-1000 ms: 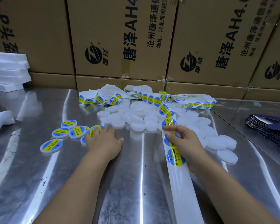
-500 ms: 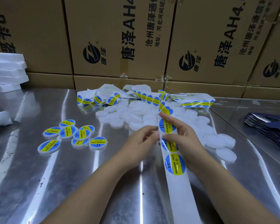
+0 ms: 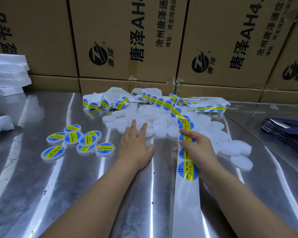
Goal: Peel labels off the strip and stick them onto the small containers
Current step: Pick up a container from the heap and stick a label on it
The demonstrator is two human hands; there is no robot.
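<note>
The right hand (image 3: 198, 148) has a narrow grip closed on the label strip (image 3: 186, 203). Its fingers curl over the top and the thumb tip pokes out from under the left side. The fingers cover parts of two labels, so those can't be read. Just below the hand there's one round label (image 3: 187, 170) fully showing: a blue disc with a yellow band that says "SOLDERING PASTE". The strip is glossy white backing paper. It's bare toward the near edge of the counter (image 3: 76, 194), where it runs out of view. The other way it twists up into a tangle of strips (image 3: 110, 102) near the back edge.

The left hand (image 3: 136, 145) has no grip on anything. Its fingers are straight and flat, tips at the near side of the pile of unlabelled containers (image 3: 162, 127). Can't tell if it's touching one or just the metal. They're small round tubs in translucent white plastic, heaped mid-counter, and they blur together too much to count.

The labelled containers (image 3: 72, 140) sit toward the left edge in a loose cluster, with a few overlapping. The counter is brushed steel with streaky reflections and dark specks.

At the left edge there's a white lump (image 3: 0, 126) that's cut off, no idea what it is. White foam sheets (image 3: 7, 73) are stacked in the back left corner, and dark blue flat packs (image 3: 291, 138) are fanned out at the right edge, partly cut off. Cardboard boxes (image 3: 127, 40) line the back.
</note>
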